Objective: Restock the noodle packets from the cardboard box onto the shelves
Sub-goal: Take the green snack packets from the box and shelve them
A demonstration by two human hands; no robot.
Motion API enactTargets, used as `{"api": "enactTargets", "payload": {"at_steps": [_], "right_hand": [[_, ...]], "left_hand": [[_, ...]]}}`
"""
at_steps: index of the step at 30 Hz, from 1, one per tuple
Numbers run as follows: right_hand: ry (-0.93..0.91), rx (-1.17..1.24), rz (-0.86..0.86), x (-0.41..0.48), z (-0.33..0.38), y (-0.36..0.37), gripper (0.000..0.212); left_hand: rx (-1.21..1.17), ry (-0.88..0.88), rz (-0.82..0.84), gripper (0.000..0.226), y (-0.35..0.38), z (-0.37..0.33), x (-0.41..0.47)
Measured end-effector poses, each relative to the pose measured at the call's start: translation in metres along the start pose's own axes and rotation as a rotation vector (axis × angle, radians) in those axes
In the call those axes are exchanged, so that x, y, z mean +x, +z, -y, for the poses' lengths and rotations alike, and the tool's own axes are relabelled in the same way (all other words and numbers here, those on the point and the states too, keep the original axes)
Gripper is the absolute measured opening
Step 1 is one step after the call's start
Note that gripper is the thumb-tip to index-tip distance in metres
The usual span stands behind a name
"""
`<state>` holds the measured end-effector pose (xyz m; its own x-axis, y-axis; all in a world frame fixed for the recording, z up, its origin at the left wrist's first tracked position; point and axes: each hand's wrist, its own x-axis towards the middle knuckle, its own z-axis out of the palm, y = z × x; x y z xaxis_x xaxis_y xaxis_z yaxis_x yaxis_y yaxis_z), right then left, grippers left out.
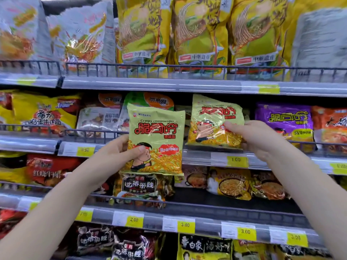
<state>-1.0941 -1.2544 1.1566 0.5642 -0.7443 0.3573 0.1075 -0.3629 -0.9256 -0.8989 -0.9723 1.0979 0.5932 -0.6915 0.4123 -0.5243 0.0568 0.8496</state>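
My left hand (123,150) grips a yellow-green "Crispy commander" noodle packet (158,132) by its lower left edge, upright in front of the shelves. My right hand (257,137) pinches a second packet of the same kind (212,122) at its right side; that packet stands on the second shelf (206,156), behind the wire rail. The cardboard box is out of view.
A purple packet (285,121) stands to the right of the placed one. Yellow bags (199,34) fill the top shelf. Dark and yellow packets sit on the lower shelves, with a bare stretch of shelf (234,202) below. Yellow price tags (236,161) line the shelf edges.
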Motion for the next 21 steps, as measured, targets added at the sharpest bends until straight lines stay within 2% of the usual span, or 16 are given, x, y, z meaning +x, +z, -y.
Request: {"api": "enactTargets", "payload": {"at_steps": [5,12,15,19,21], "right_hand": [[-0.013,-0.021,-0.020,0.025,0.021,0.017,0.023],[-0.004,-0.140,-0.059,0.054,0.029,0.038,0.063],[-0.025,-0.195,-0.045,0.062,0.025,0.050,0.062],[-0.063,-0.327,-0.054,0.065,0.023,0.065,0.084],[-0.097,-0.473,-0.030,0.067,0.019,0.069,0.084]], "left_hand": [[0.001,0.015,0.002,0.032,-0.010,0.005,0.007],[-0.038,0.029,0.020,0.039,-0.016,0.003,0.011],[-0.042,0.037,0.017,0.041,-0.014,0.002,0.011],[-0.040,0.032,0.010,0.040,-0.013,0.002,0.008],[-0.033,0.030,0.009,0.040,-0.013,0.003,0.007]]}}
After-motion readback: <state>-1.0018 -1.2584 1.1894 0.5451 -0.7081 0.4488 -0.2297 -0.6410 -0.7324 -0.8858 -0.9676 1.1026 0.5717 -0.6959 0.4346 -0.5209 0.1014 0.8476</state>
